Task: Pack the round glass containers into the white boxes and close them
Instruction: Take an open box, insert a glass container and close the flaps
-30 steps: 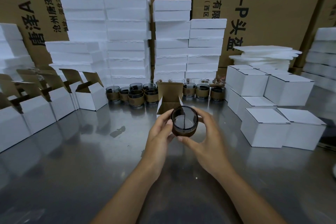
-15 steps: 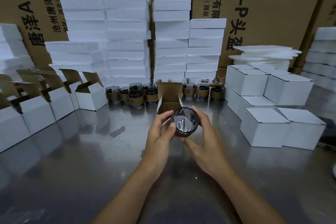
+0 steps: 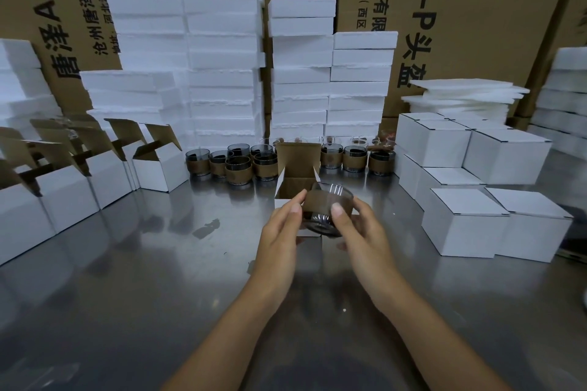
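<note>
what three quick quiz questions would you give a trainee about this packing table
1. True or false: the left hand and the right hand both hold the glass.
2. The white box just behind that glass is: A) taped shut B) open, with its flap up C) crushed flat.
3. Fill in: the closed boxes are stacked on the person's ___ side of the table.
Key: 1 true; 2 B; 3 right.
</note>
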A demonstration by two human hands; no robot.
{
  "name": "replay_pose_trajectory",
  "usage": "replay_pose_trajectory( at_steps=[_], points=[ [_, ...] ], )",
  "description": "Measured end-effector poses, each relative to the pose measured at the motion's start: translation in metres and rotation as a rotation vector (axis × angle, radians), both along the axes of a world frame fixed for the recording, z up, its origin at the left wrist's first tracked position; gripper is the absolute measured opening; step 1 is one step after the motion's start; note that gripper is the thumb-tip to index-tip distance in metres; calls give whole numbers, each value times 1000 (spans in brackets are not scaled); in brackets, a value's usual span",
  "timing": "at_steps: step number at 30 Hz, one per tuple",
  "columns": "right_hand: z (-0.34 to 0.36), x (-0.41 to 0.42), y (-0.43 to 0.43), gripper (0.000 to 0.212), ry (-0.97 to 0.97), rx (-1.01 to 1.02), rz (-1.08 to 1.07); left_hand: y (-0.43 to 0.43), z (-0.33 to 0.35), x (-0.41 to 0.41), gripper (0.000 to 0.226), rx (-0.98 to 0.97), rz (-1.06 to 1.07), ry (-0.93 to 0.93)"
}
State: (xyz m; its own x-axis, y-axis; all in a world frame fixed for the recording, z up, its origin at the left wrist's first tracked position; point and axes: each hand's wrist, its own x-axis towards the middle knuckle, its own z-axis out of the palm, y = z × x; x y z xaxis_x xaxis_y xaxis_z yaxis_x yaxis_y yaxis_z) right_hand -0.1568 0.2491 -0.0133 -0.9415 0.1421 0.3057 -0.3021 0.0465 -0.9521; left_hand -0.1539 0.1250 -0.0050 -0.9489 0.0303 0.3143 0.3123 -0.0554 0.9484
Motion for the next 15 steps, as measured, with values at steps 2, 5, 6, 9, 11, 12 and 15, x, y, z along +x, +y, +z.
replay_pose_trajectory(
  at_steps=[2, 5, 6, 9, 11, 12, 15],
  points=[
    [3, 0, 0, 37, -70, -59, -14, 0, 1, 0, 26, -2, -15, 19],
    [6, -1, 1, 38, -159, -106, -30, 2, 0, -1, 20, -23, -8, 39],
    [7, -1, 1, 39, -178, -109, -33, 2, -1, -2, 18, -27, -4, 39],
    [7, 0, 1, 44, -210, -94, -28, 1, -2, -1, 32, -38, 8, 35],
    [7, 0, 1, 45, -222, -97, -24, 2, -3, -2, 42, -39, 18, 37],
    [7, 0, 1, 45, -227, -96, -23, 2, -4, -3, 43, -38, 20, 41],
    [9, 1, 0, 45, -232, -105, -18, 1, -5, -4, 43, -30, 26, 44]
  ],
)
